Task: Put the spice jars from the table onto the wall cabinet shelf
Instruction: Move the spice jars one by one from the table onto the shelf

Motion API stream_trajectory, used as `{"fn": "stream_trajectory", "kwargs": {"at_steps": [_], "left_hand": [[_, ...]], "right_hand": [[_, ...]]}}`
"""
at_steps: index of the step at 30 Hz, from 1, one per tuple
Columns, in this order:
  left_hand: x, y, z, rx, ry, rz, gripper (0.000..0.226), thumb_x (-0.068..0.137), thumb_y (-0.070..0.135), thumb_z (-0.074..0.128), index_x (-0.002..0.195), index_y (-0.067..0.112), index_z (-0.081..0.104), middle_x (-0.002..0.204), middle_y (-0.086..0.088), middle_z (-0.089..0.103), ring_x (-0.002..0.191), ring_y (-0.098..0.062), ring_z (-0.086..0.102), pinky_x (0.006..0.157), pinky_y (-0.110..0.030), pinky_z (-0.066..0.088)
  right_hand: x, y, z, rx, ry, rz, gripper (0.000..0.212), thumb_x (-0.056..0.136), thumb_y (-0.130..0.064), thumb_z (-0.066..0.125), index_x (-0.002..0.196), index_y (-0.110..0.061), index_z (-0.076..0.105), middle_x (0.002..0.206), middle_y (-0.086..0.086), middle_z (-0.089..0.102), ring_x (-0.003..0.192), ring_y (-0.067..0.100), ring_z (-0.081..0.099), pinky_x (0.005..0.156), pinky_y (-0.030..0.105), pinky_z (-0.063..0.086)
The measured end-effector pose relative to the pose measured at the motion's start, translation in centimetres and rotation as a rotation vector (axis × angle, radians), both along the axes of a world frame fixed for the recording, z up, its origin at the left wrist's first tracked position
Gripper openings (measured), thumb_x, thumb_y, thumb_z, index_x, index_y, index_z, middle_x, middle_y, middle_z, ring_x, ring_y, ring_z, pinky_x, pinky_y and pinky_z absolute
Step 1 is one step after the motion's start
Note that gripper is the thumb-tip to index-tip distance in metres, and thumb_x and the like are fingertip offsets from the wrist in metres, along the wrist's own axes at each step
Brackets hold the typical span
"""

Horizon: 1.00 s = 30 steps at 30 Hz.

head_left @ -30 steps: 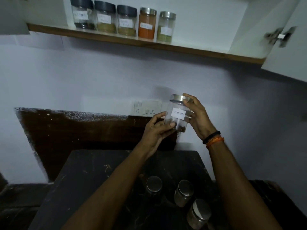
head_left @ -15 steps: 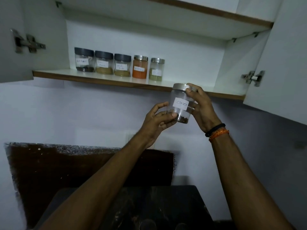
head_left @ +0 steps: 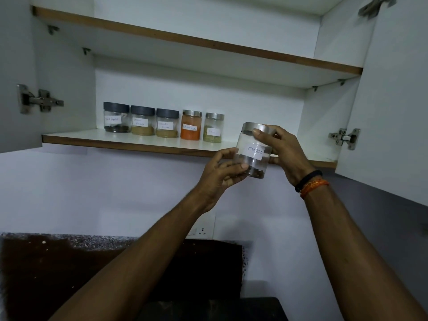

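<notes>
Clear jar labelled "Cloves" (head_left: pixel 253 151) is held up in the air by both hands, just in front of the front edge of the lower cabinet shelf (head_left: pixel 148 144), right of the row already standing there; not set down on the shelf. Steel lid on, dark cloves seen at the bottom, jar tilted slightly

Left hand (head_left: pixel 222 172): fingers and thumb curled round the lower body and base of the jar, gripping it from the left. Right hand (head_left: pixel 283 154): fingers curled over the lid rim and upper right side, gripping it too. Black band and orange thread (head_left: pixel 311 184) worn on the right wrist

Five jars are lined up on the shelf toward the far wall, close together, left to right:
- black pepper jar (head_left: pixel 115 118), dark lid, dark contents
- second dark-lid jar (head_left: pixel 142 120), tan powder, label not legible
- third dark-lid jar (head_left: pixel 167 123), tan powder, label not legible
- orange powder jar (head_left: pixel 191 125), steel lid
- greenish jar (head_left: pixel 214 127), steel lid

The held jar is near the greenish jar, to its right and nearer to the camera, not touching it

Upper shelf (head_left: pixel 185 40) seen from below. Both cabinet doors are swung open, hinges seen at left (head_left: pixel 38 99) and right (head_left: pixel 345 138). Wall socket (head_left: pixel 201 230) is partly hidden behind the left forearm. Dark counter (head_left: pixel 254 308) edge at the bottom of the view, mostly covered by the arms
</notes>
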<state>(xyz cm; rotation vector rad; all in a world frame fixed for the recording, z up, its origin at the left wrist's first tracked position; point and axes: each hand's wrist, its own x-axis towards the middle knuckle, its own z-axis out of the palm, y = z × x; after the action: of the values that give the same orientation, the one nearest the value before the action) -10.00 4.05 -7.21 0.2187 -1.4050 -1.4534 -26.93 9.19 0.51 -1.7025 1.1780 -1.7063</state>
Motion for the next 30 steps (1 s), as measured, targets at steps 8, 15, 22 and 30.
{"fn": "stream_trajectory", "kwargs": {"at_steps": [8, 15, 22, 30], "left_hand": [[0.0, -1.8, 3.3, -0.204, -0.295, 0.128, 0.064, 0.080, 0.019, 0.081, 0.136, 0.024, 0.049, 0.129, -0.012, 0.064, 0.119, -0.024, 0.063, 0.102, -0.044, 0.052], [1.5, -6.6, 6.3, -0.919, -0.990, 0.622, 0.077, 0.084, 0.052, 0.071, 0.149, 0.023, 0.040, 0.151, 0.000, 0.047, 0.136, -0.017, 0.045, 0.104, -0.030, 0.038], [0.8, -12.0, 7.4, -0.917, -1.578, 0.563, 0.071, 0.098, 0.061, 0.040, 0.155, 0.022, 0.027, 0.156, -0.006, 0.040, 0.141, -0.025, 0.040, 0.113, -0.040, 0.032], [0.5, -14.2, 8.0, -0.965, -1.592, 0.464, 0.075, 0.096, 0.068, 0.036, 0.158, 0.030, 0.017, 0.165, 0.000, 0.022, 0.152, -0.021, 0.019, 0.120, -0.041, 0.014]], "right_hand": [[-1.2, -1.4, 2.8, -0.065, 0.112, -0.010, 0.040, 0.083, -0.029, 0.079, 0.119, -0.017, 0.065, 0.115, 0.008, 0.068, 0.099, 0.023, 0.070, 0.064, 0.022, 0.058], [-3.1, -3.9, 5.2, -0.116, 0.060, -0.070, 0.041, 0.081, -0.022, 0.081, 0.118, -0.017, 0.065, 0.117, 0.010, 0.064, 0.106, 0.029, 0.068, 0.069, 0.030, 0.058], [-4.3, -8.2, 6.0, -0.094, 0.069, -0.108, 0.046, 0.076, -0.026, 0.083, 0.118, -0.019, 0.065, 0.113, 0.003, 0.067, 0.104, 0.027, 0.068, 0.078, 0.039, 0.059], [-5.7, -14.7, 6.9, -0.066, 0.159, -0.184, 0.049, 0.076, -0.030, 0.082, 0.120, -0.021, 0.063, 0.113, 0.002, 0.065, 0.103, 0.027, 0.066, 0.088, 0.049, 0.060]]}}
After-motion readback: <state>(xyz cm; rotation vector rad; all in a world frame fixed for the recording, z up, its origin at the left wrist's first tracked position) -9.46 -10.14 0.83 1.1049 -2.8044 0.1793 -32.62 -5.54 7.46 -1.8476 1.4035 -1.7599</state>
